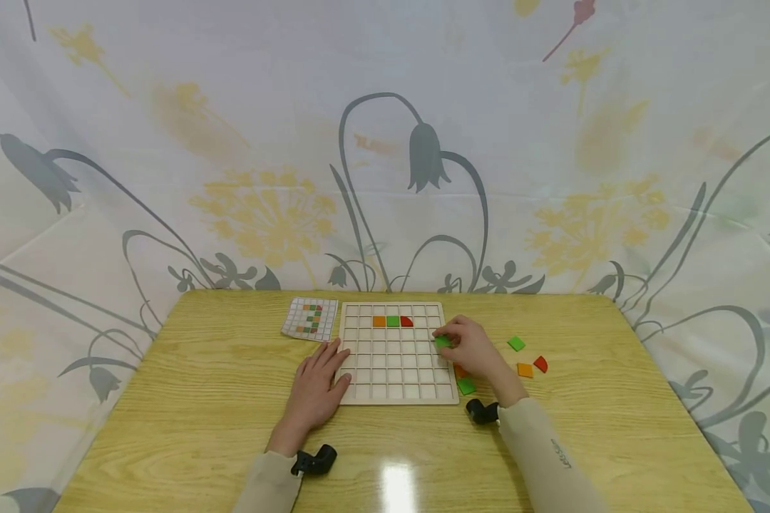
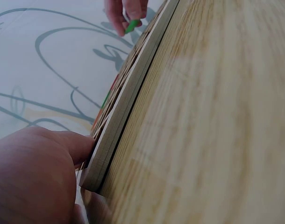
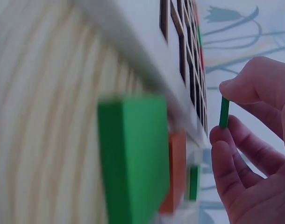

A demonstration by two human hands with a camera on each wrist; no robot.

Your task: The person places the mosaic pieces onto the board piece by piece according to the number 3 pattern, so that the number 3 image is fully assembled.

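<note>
left edge of the pale wooden gridboard (image 1: 395,360) is touched by the left hand (image 1: 317,386), fingers extended. near right edge, a green square tile (image 1: 443,342) is pinched by the right hand (image 1: 475,350).

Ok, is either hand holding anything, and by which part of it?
The right hand pinches a green tile by two opposite edges. The left hand rests at the left edge of the board and holds nothing.

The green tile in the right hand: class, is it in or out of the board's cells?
Out: the right hand pinches the green tile, and both wrist views show it raised off the board.
</note>
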